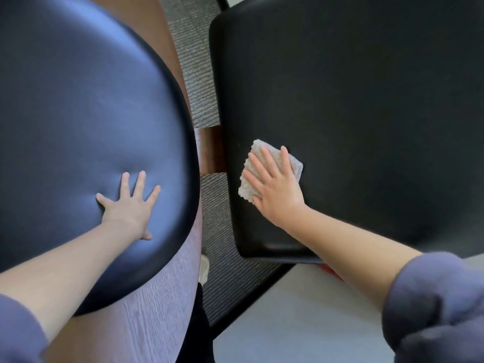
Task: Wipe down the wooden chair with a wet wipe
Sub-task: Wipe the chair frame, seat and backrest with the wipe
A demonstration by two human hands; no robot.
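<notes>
Head camera: the right hand, flat with straight fingers, presses a wet wipe onto the black seat of the wooden chair, while the left hand, spread flat and holding nothing, rests on the padded backrest, apparently steadying it.

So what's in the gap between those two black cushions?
Striped grey carpet and, partway along, a brown wooden bar, as seen in the head view.

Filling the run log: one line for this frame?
left hand flat on backrest | right hand pressing wipe on seat | phase: wiping
</notes>
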